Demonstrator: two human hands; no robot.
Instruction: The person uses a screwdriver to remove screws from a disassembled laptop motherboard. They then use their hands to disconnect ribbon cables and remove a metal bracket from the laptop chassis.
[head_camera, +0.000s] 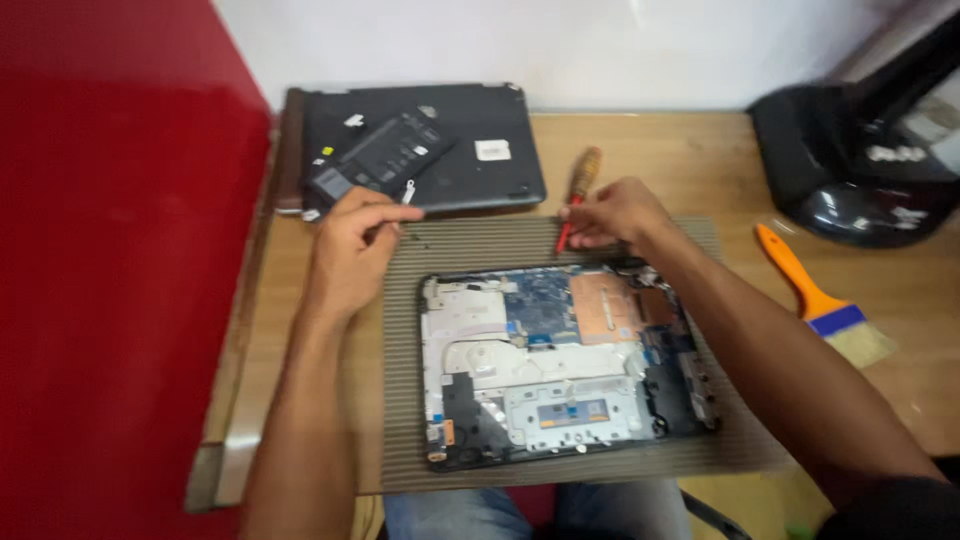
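Screwdriver (578, 196): 1, clenched in right hand (612, 213); left hand (355, 243) pinches small part; 1 opened laptop (560, 360).

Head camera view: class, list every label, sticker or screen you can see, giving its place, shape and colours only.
White rectangular sticker: on the closed black laptop base at the back of the wooden table.
Pale label strip: on the near end of the long black battery pack lying across that base.
No lit screen shows.
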